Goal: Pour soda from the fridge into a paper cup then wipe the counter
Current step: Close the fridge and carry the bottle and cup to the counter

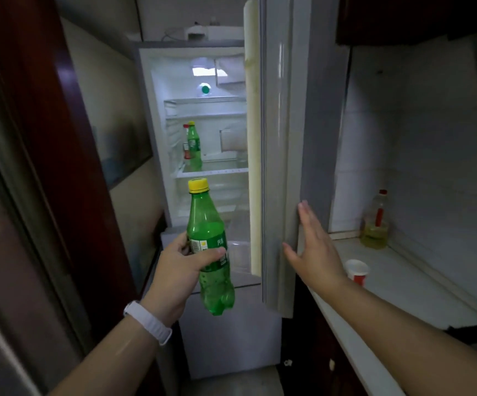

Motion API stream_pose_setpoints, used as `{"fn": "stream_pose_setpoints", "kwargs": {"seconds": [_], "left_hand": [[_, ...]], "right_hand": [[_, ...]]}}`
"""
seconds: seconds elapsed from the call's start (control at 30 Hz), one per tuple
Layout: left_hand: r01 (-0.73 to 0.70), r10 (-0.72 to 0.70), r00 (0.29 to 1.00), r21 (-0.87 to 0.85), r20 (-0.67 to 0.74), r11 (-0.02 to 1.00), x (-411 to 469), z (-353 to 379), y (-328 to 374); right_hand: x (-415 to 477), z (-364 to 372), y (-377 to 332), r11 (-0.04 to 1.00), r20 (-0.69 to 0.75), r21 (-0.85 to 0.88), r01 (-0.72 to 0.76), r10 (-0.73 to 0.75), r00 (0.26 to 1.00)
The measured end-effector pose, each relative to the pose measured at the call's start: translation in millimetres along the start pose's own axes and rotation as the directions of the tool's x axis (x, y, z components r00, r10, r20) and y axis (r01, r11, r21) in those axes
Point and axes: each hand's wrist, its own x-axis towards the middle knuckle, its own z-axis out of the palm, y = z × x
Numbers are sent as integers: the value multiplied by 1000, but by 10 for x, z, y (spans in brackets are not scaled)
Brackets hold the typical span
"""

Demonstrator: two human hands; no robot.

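Soda bottle out, fridge door open.
Left hand (178,271) gripped the green soda bottle (207,224); right hand (314,244), fingers straight, lay flat against the fridge door (277,138).

A clear plastic oil bottle (375,221) with a red cap, partly filled with yellow oil, stands upright in the corner against the white tiled wall (417,124). Above it hangs a dark upper cabinet (388,18). Dark lower cabinet doors (325,352) run beneath, one showing a small pale knob. At far left a dark red-brown wooden door frame (45,138) fills the edge, and beyond it a framed picture (123,144) hangs on the cream wall. A small white device (196,31) with a trailing cord sits high at the back.
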Motion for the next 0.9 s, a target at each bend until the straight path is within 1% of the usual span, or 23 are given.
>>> {"fn": "stream_pose_setpoints", "kwargs": {"seconds": [0.23,0.43,0.53,0.77,0.9], "left_hand": [[-6,4,996,-14,-94,1000,96,-510,36],[-18,20,979,13,-201,1000,276,-774,48],[-19,27,975,40,-221,999,410,-870,35],[-19,38,954,68,-298,998,909,-936,-4],[-56,79,945,82,-319,995,1185,-883,5]], "right_hand": [[299,680,-495,999,12,29,35,-35,999],[644,1210,-667,984,56,10,176,-176,983],[813,1469,-667,968,43,13,250,-250,967],[1189,1983,-749,931,11,-9,364,-364,931],[1400,2240,-708,894,33,36,447,-448,894]]}}
